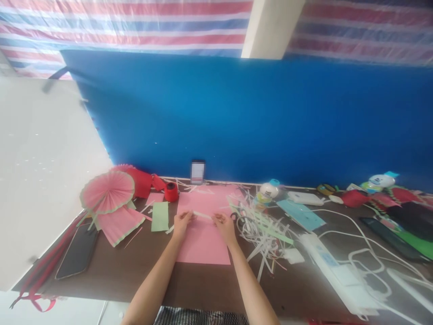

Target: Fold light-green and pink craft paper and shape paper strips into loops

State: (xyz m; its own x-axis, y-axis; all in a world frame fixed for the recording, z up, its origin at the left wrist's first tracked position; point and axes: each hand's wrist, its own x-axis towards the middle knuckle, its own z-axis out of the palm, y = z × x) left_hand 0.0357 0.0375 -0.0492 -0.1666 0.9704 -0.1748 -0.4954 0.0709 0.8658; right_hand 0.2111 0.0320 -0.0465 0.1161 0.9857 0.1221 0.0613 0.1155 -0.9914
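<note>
My left hand and my right hand are held over a pink paper sheet lying on the dark table. Between them stretches a thin pale paper strip. Each hand pinches one end of it with closed fingers. A heap of cut paper strips lies just right of my right hand. A green paper piece lies just left of my left hand.
Pink pleated paper fans and a red tape roll sit at the left, with a dark phone near the edge. A phone leans on the blue board. Glue bottle, power strip and white cables crowd the right.
</note>
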